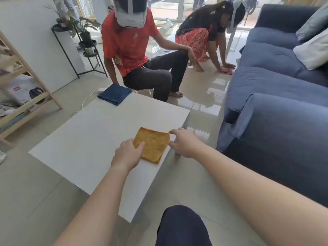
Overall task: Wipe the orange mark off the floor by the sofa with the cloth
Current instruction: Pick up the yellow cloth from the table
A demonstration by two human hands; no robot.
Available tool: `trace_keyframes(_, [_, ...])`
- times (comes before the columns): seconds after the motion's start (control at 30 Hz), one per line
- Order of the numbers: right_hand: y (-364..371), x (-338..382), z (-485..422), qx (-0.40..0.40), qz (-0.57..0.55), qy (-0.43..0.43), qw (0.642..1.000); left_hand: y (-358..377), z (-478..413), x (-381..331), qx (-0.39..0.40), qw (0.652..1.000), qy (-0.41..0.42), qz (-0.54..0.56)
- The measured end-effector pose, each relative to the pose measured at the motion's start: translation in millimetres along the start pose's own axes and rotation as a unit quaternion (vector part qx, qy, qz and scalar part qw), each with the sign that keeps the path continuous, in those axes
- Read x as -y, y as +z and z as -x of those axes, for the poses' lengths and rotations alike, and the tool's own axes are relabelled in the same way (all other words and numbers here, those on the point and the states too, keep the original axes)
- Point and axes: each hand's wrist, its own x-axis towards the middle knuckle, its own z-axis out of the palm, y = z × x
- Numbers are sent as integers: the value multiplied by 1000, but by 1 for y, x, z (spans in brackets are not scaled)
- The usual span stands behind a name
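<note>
1. Lying folded near the right edge of the white table point(92, 139), an orange cloth point(151, 144) is sitting flat.
2. Resting on the cloth's left side is the left hand point(128, 154), its thumb pressing on top; whether the other fingers are gripping underneath cannot be told.
3. Reaching to the cloth's right edge is the right hand point(183, 142), its fingers spread apart and just touching the corners.
4. Standing to the right of the table is a blue sofa point(276, 107), with glossy floor point(204, 96) between them.

No legible text; box point(17, 93) label blurred.
</note>
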Motion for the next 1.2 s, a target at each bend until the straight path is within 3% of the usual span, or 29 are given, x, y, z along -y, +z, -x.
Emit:
trace_keyframes(0.23, [38,5,-55,16,-14,14,1000,13,-21,24,-86,994,-38,-51])
trace_keyframes(0.43, [52,3,-90,-13,44,45,998,24,-39,30,-110,993,-51,5])
trace_keyframes(0.53, [52,-2,-99,20,38,59,997,26,-40,28,-124,991,-52,24])
trace_keyframes(0.63, [44,-9,-96,29,-22,48,998,27,-34,22,-132,988,-19,75])
trace_keyframes(0.73, [33,-23,-76,0,-181,58,982,27,-20,7,-138,980,36,138])
trace_keyframes(0.93, [13,-83,-7,-35,-371,140,917,56,4,-40,-85,976,118,160])
trace_keyframes(1.2, [-1,-188,128,-23,-432,214,876,125,51,-130,51,969,205,128])
